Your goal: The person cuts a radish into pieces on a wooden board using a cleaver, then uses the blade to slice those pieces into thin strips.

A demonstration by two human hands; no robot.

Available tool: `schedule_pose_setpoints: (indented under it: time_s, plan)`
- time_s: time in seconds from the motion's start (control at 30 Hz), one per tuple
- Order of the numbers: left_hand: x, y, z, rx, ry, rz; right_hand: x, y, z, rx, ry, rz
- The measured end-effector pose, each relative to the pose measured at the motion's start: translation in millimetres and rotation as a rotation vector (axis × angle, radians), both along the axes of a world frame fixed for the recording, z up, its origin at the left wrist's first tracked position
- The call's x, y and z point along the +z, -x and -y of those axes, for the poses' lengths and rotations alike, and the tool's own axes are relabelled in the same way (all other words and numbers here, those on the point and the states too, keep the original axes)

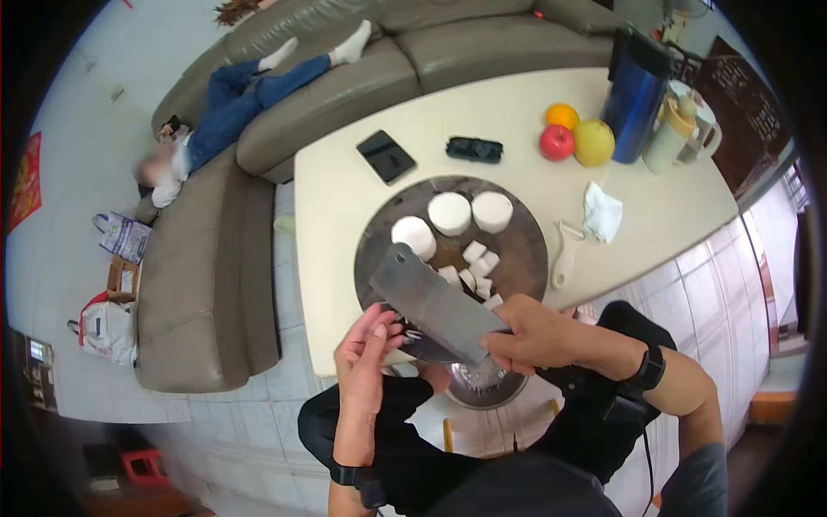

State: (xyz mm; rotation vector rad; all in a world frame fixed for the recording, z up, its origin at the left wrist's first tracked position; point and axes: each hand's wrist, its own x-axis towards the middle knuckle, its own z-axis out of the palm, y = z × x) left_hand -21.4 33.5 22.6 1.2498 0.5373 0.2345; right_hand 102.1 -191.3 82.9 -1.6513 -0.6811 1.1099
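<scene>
My right hand (536,334) grips a cleaver (439,302) by its handle, the broad blade held over the near part of a round dark cutting board (521,258). My left hand (363,353) is at the board's near left edge, beside the blade, its fingers partly bent and apart with nothing visible in them. Thick white radish rounds (450,214) stand toward the board's far side. Small white radish chunks (481,263) lie in the middle, some hidden behind the blade. Below the board's near edge, a metal bowl (487,396) holds pale scraps.
On the cream table (332,258) are a phone (386,156), a black case (475,149), an orange (562,116), an apple (556,143), a yellow-green fruit (594,143), a blue flask (636,108), a peeler (566,254) and a tissue (603,213). A person lies on the grey sofa (194,284).
</scene>
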Motion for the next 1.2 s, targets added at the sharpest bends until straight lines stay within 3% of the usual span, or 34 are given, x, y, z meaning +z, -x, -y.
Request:
schedule_pose_setpoints:
  time_s: [0.03,0.1,0.23,0.4,0.5,0.57,0.6,0.67,0.8,0.9,0.97,1.03,1.1,1.2]
  plan:
    - [1,-4,-3,0.013,-0.008,0.024,-2,0,-1,0.013,-0.008,0.024]
    - [3,-9,-7,-0.117,0.558,0.132,-6,1,-2,0.023,-0.048,-0.161]
    - [-2,-18,-11,-0.114,0.588,0.174,-2,2,-2,-0.003,-0.044,-0.297]
    - [-12,-20,-10,0.023,0.543,0.099,-6,2,0,-0.045,0.017,-0.278]
    - [-14,-23,-9,0.091,0.382,0.039,-4,0,1,-0.137,0.022,-0.209]
    - [-21,-24,-5,0.041,0.078,0.109,3,-3,3,-0.215,-0.016,-0.241]
    - [-22,-25,-3,0.038,0.078,0.109,4,-4,3,-0.218,-0.016,-0.242]
    - [-24,-27,2,0.013,-0.267,0.076,6,-5,5,-0.250,0.002,-0.247]
    - [-20,-26,4,0.009,-0.373,0.140,3,-2,9,-0.297,-0.026,-0.271]
    - [-8,-22,-7,-0.068,-0.587,0.031,-4,5,10,-0.381,-0.139,-0.320]
    - [1,-17,-14,-0.237,-1.020,0.039,-12,7,9,-0.384,-0.166,-0.290]
    - [14,-15,-15,-0.330,-1.064,-0.053,-23,4,9,-0.380,-0.171,-0.269]
    - [8,-13,-18,-0.327,-1.288,-0.133,-28,1,8,-0.371,-0.172,-0.244]
    - [-1,-14,-25,-0.383,-1.242,-0.124,-26,-1,3,-0.447,-0.204,-0.282]
